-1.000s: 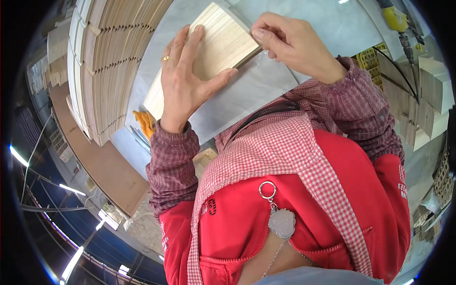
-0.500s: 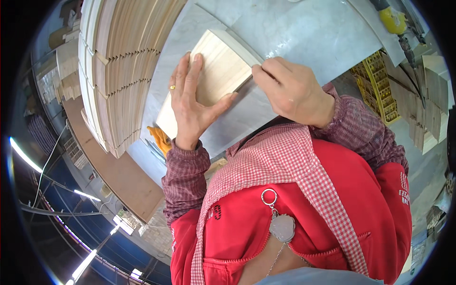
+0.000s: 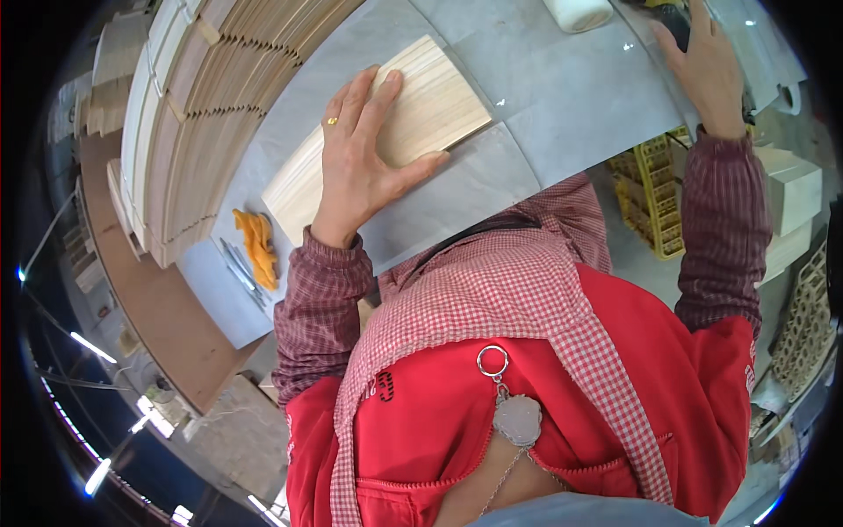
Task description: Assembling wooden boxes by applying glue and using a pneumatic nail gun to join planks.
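Observation:
My left hand (image 3: 360,158), with a gold ring on one finger, lies with fingers spread on a pale wooden board (image 3: 435,101). It presses on the board's upper face, thumb along the near edge. The board lies slantwise on the grey-covered worktable (image 3: 474,176). At the far right my right hand (image 3: 713,75) reaches out with thumb and forefinger apart. A black tool part (image 3: 672,22) shows between them; the fingertips are partly cut off by the frame, and most of the tool is hidden.
Tall stacks of wooden boards (image 3: 206,114) stand at the left. An orange cloth (image 3: 256,246) and slim metal tools (image 3: 241,274) lie near the table's left end. A white rounded object (image 3: 580,12) is at the far edge. Yellow crates (image 3: 650,198) and wooden blocks (image 3: 790,189) stand right.
My right hand has left the board's right end and moved far right to the tool. My left hand stays on the board. The whole view has shifted.

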Motion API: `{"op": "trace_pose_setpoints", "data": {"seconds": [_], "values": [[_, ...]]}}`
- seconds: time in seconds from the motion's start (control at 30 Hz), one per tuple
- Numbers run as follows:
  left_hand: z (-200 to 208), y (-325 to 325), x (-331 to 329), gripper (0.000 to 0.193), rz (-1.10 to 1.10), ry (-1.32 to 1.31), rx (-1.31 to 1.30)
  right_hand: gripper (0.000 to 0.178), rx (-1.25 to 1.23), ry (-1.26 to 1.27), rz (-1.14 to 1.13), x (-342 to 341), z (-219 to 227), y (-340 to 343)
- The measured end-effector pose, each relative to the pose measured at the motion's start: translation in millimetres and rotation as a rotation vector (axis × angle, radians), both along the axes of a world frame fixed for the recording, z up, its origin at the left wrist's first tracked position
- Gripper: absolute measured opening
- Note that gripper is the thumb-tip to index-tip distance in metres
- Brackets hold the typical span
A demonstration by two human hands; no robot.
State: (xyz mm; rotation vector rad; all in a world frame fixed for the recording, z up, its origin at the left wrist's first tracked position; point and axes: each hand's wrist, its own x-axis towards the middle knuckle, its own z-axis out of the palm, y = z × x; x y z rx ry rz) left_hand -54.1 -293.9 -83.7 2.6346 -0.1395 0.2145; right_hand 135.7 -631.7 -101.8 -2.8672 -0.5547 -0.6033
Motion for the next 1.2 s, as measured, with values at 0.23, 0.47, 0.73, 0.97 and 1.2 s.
{"op": "trace_pose_setpoints", "data": {"seconds": [0.23, 0.47, 0.73, 0.97, 1.2], "values": [[-12, 0, 4, 0.084, -0.045, -0.106, 0.001, 0.047, -0.345, 0.382, -0.375, 34, -16, -8], [-20, 15, -8, 0.081, -0.001, -0.158, 0.032, 0.041, 0.193, 0.654, 0.017, -48, 101, 22], [-9, 5, 21, 0.066, 0.011, -0.214, 0.118, 0.018, 0.205, 0.833, 0.118, -106, 143, 84], [-9, 10, 0, 0.058, 0.075, -0.253, 0.053, 0.016, 0.017, 0.931, 0.012, -121, 159, 124], [-4, 11, 6, 0.049, 0.055, -0.240, 0.091, 0.017, 0.121, 0.894, 0.035, -104, 160, 121]]}}
